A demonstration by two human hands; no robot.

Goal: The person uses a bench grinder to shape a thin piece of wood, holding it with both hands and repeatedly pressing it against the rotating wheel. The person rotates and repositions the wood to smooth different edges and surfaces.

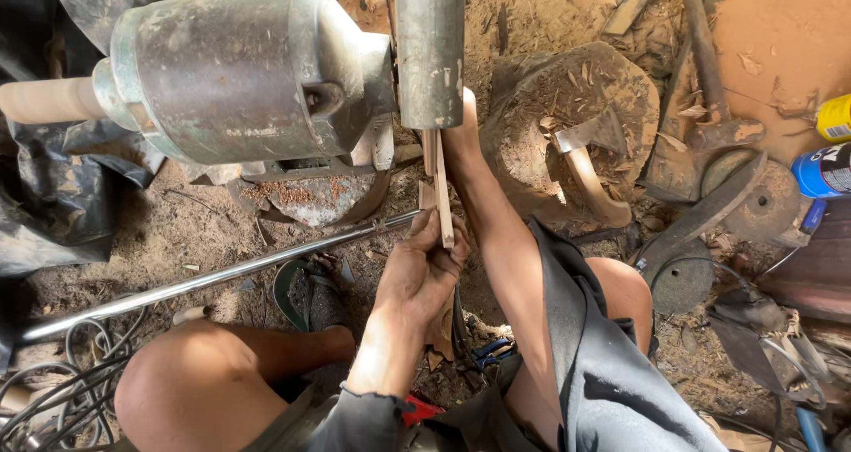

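Observation:
My left hand (421, 270) grips the lower end of a thin wooden strip (441, 190) that stands upright. The strip's top reaches a grey metal cylinder (430, 49) hanging down beside a large dirty motor housing (230, 75). My right arm stretches up along the strip, and my right hand (464, 120) sits at the strip's top, its fingers hidden behind the cylinder. My bare knees (191, 381) frame the spot on the dusty ground.
A shiny metal rod (222, 279) runs diagonally across the ground. An adze (587, 155) rests on a wooden stump (612, 80), with a hammer (709, 71) beyond. A blue spray can (824, 170) and a yellow can (835, 117) lie at right. Cables (53, 390) coil at lower left.

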